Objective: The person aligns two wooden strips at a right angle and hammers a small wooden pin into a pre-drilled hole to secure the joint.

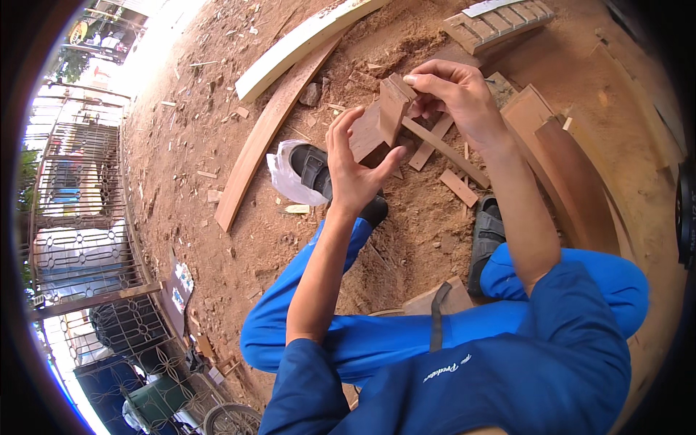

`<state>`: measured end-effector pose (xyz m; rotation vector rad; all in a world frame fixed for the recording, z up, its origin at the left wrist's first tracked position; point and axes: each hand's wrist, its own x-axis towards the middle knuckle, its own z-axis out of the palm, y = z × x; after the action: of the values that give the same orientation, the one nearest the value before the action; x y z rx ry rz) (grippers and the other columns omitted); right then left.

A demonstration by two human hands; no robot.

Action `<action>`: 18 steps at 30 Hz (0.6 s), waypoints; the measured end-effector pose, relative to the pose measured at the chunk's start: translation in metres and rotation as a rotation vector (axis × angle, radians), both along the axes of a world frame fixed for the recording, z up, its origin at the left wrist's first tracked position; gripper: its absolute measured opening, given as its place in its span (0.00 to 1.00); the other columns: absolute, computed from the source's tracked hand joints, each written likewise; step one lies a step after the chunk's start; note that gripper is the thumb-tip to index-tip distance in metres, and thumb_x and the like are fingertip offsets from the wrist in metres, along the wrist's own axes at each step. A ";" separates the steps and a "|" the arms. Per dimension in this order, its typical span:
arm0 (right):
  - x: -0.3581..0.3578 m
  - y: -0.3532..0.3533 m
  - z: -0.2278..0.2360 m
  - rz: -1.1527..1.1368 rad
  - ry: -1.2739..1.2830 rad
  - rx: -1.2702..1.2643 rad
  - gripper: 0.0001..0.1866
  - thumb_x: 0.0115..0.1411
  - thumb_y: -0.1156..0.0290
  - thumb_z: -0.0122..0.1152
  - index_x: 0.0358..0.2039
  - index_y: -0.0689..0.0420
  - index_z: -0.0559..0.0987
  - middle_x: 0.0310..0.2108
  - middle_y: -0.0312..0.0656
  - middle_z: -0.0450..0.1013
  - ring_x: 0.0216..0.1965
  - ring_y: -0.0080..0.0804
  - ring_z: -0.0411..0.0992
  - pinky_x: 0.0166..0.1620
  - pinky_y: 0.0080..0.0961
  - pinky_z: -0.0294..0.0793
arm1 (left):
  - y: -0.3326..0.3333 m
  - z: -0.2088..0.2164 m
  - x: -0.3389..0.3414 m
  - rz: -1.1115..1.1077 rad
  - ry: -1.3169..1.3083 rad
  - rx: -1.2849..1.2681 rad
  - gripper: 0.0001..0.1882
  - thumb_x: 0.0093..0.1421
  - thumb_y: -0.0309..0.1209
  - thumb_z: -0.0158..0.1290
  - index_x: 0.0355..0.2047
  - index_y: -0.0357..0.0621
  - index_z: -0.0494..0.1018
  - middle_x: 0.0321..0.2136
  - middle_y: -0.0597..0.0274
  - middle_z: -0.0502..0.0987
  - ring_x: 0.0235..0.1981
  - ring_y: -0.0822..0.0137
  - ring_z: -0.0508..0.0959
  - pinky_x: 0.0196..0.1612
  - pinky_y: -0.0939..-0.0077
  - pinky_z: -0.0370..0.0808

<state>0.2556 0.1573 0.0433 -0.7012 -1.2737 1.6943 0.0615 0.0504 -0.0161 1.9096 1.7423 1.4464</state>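
My right hand [455, 96] is closed, its fingertips and thumb pinching the upper end of a small reddish wooden block [394, 109]. That block stands upright against a larger, darker wooden block [368, 134]. Just left of both, my left hand [354, 165] has its fingers spread, the thumb apart from them, and grips nothing. Whether its fingertips touch the dark block cannot be made out. A narrow wooden strip [449, 154] slants down to the right from beneath the right hand. Close by on the ground is a short flat wooden offcut [459, 188].
Sawdust and wood chips cover the dirt ground [196, 196]. Long planks [272, 134] lie at the far left, and curved boards [580, 185] at the right. A slotted wooden piece [500, 27] rests at the far right. A white plastic bag [288, 185] surrounds my left shoe.
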 end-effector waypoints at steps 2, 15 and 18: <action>0.004 -0.006 0.007 -0.006 -0.037 0.057 0.08 0.65 0.69 0.66 0.37 0.61 0.85 0.25 0.36 0.79 0.26 0.20 0.78 0.30 0.20 0.77 | 0.004 0.016 0.020 -0.016 -0.027 0.051 0.42 0.48 0.39 0.76 0.60 0.38 0.70 0.56 0.48 0.75 0.59 0.52 0.75 0.60 0.57 0.74; -0.002 -0.044 -0.044 0.317 -0.079 -0.008 0.26 0.69 0.51 0.65 0.57 0.58 0.78 0.40 0.36 0.82 0.41 0.20 0.79 0.44 0.20 0.78 | -0.036 0.008 0.032 -0.026 -0.548 -0.167 0.25 0.57 0.25 0.71 0.53 0.32 0.74 0.36 0.51 0.86 0.40 0.66 0.86 0.43 0.71 0.84; -0.001 -0.041 -0.055 0.327 -0.148 0.052 0.25 0.68 0.52 0.67 0.57 0.58 0.79 0.39 0.35 0.82 0.39 0.20 0.79 0.41 0.21 0.78 | -0.038 0.011 0.032 -0.013 -0.504 -0.175 0.24 0.57 0.25 0.71 0.52 0.32 0.75 0.35 0.50 0.86 0.39 0.66 0.86 0.42 0.72 0.84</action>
<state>0.2545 0.1161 -0.0114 -0.6214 -1.6000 1.8887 0.0932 0.0125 -0.0051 1.3180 1.5486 1.5402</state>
